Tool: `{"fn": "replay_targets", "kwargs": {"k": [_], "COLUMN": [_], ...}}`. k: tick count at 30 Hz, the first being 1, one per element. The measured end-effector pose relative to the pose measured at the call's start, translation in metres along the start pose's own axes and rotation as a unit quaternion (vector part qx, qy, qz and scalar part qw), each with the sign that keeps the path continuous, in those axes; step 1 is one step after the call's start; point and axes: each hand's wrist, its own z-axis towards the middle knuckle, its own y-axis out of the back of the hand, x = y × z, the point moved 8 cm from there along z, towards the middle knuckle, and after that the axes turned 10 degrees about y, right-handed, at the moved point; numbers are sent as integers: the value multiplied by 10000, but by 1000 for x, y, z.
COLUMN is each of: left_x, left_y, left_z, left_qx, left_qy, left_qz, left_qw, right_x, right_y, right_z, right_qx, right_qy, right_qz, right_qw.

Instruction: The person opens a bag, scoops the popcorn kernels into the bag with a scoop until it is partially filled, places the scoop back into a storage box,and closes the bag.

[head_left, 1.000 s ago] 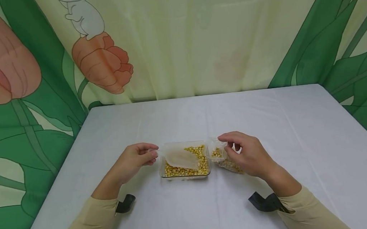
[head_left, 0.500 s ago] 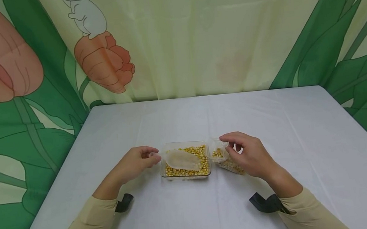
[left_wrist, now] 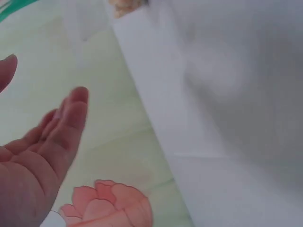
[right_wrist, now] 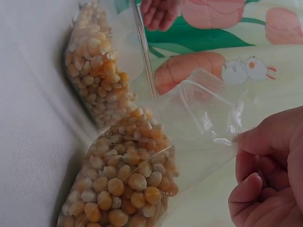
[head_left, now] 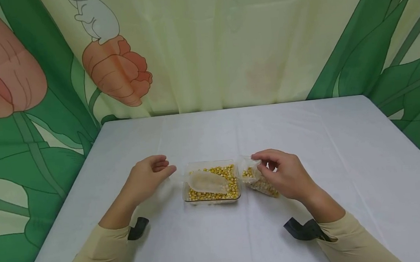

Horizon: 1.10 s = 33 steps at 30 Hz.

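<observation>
A clear rectangular container (head_left: 212, 200) of yellow corn kernels (head_left: 232, 183) stands on the table in the head view. A whitish translucent scoop (head_left: 207, 182) lies on the kernels. My left hand (head_left: 148, 179) hovers left of the container, apart from it, thumb and fingers spread with nothing between them. To the container's right leans a clear plastic bag (right_wrist: 201, 111) partly filled with corn kernels (right_wrist: 128, 184). My right hand (right_wrist: 274, 161) pinches the upper edge of the bag between thumb and forefinger. The bag's mouth faces the container's right side.
A white cloth covers the table (head_left: 291, 128). Behind it hangs a curtain (head_left: 225, 43) printed with tulips, leaves and a rabbit. A black wrist mount (head_left: 138, 228) sits at the left sleeve and another black mount (head_left: 304, 229) at the right.
My left hand has let go of the scoop's end and drawn back left, its fingers spreading apart. The scoop has settled lower onto the kernels. My right hand keeps holding the bag.
</observation>
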Motion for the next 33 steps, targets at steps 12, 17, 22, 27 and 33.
{"fn": "replay_targets", "kwargs": {"k": [12, 17, 22, 27, 33], "left_x": [-54, -76, -100, -125, -147], "left_y": [-25, -39, -52, -68, -89], "left_z": [-15, -17, -21, -19, -14], "left_qx": [563, 974, 1371, 1521, 1735], "left_qy": [-940, -1207, -1487, -1771, -2166], "left_qz": [-213, -182, 173, 854, 1305], "left_qw": [9938, 9877, 9792, 9686, 9518], "right_x": [7, 6, 7, 7, 7], "right_y": [6, 8, 10, 9, 13], "right_z": [3, 2, 2, 3, 3], "right_qx": [-52, -139, -247, -173, -205], "right_qy": [-45, 26, 221, 153, 225], "right_qz": [80, 149, 299, 502, 887], "right_qw": [9999, 9998, 9990, 9985, 9956]}}
